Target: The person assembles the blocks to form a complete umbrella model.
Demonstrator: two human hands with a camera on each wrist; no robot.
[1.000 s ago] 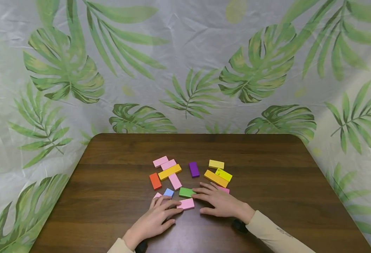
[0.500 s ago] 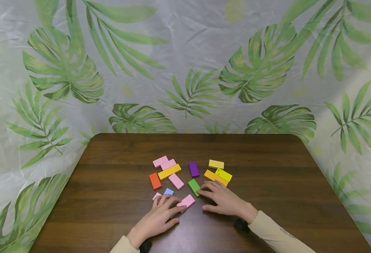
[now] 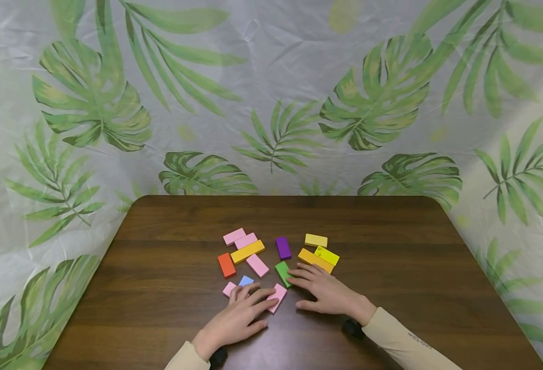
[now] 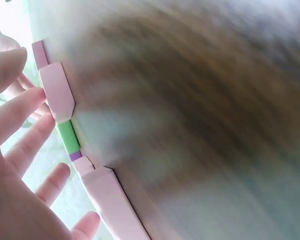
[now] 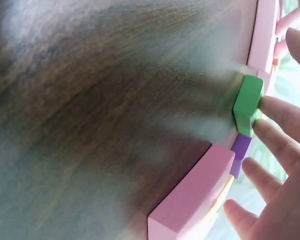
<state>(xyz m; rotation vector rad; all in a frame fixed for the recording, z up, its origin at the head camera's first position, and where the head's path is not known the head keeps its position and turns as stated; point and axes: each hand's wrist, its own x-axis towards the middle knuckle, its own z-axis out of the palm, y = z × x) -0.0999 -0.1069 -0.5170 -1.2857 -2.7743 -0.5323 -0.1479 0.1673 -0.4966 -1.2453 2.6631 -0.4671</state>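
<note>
In the head view, my left hand [image 3: 236, 319] rests its outstretched fingertips on a pink block [image 3: 278, 297] lying on the table. The left wrist view shows that pink block [image 4: 58, 91] against two fingertips, thumb held away. My right hand [image 3: 331, 293] touches a green block [image 3: 283, 274] with its fingertips. The right wrist view has the index and middle fingers against the green block [image 5: 248, 100], the others spread. Beside the left fingers lie a blue block [image 3: 246, 280] and another pink block [image 3: 229, 289], both partly hidden. Close to the right fingers is a darker pink block [image 5: 192, 192].
Farther back on the brown table [image 3: 392, 236] are a purple block [image 3: 283, 248], a red block [image 3: 227, 265], an orange block [image 3: 247, 252] and several pink ones. Right of them lie yellow blocks [image 3: 327, 256] and another orange block [image 3: 313, 259]. A leaf-patterned cloth [image 3: 281, 77] hangs behind.
The pink block under my left fingers has turned to a steeper slant as that hand slid right. The green block swung from crosswise to lengthwise. A pink block behind shifted slightly.
</note>
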